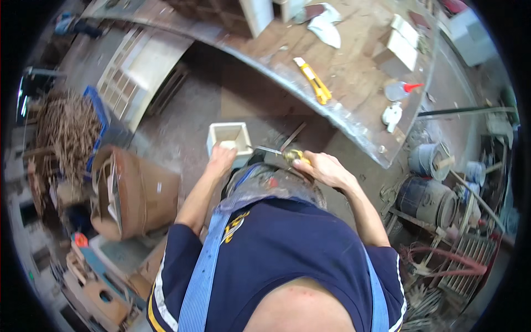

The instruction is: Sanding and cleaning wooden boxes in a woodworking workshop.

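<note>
A worker bends over a small white open box (229, 138), held low in front of the body and just off the edge of a wooden counter (354, 61). The left hand (220, 159) is clamped on the box's near wall, at about seven o'clock from its opening. The right hand (326, 169) is closed around a yellow-handled blade (279, 152), whose metal tip points toward the box from three o'clock. The two hands stand apart, with the box just beyond the left and the blade's tip close to its right wall; whether they touch cannot be told.

Judging by the grip, the work would go best with the box held steady and the blade kept flat and angled away from the left fingers.

On the counter at twelve o'clock lie a yellow cutter (313, 81) and a glue bottle (399, 90). A brown barrel (130, 193) stands at nine o'clock.
</note>
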Available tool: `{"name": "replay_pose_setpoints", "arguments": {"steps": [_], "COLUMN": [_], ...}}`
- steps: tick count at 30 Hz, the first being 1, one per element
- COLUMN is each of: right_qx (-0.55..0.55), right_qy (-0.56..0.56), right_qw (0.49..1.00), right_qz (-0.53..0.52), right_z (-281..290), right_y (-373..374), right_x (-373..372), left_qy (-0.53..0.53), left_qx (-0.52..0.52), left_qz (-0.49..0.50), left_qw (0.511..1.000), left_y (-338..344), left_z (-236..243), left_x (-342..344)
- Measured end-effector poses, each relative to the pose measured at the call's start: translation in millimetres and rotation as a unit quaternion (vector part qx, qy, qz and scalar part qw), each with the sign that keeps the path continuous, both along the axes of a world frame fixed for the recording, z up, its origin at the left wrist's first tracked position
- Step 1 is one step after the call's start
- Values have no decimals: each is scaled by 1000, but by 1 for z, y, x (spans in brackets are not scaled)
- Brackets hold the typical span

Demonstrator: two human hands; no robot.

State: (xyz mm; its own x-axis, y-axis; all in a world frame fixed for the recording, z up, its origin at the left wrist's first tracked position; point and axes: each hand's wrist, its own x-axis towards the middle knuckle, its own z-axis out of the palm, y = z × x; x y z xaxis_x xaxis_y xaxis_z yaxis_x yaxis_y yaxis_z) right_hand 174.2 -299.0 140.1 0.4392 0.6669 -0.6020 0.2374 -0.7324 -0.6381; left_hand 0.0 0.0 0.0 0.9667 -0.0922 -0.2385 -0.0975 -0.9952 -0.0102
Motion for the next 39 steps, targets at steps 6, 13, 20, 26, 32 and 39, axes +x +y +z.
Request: {"name": "replay_pose_setpoints", "arguments": {"steps": [6,13,20,26,32,39], "right_qx": [72,153,109,134,331,245], "right_qy": [121,147,189,230,341,146], "right_qw": [990,971,955,947,821,871], "right_qz": [0,-106,-201,-181,-316,-400], "right_z": [8,-7,-24,-20,-32,-48], "right_y": [-9,-40,-81,-118,-149,-122], "right_x": [-7,-9,-8,-19,-21,-1], "left_qy": [10,-145,-75,-116,-158,-165], "left_qx": [-207,-754,-790,-536,-464,-325], "left_qz": [357,615,547,373,227,76], "left_qw": [911,180,266,749,841,928], "left_y": [-5,11,-7,-59,-88,-106], "left_z": [38,29,18,102,130,139], "left_x": [17,27,40,91,129,191]}}
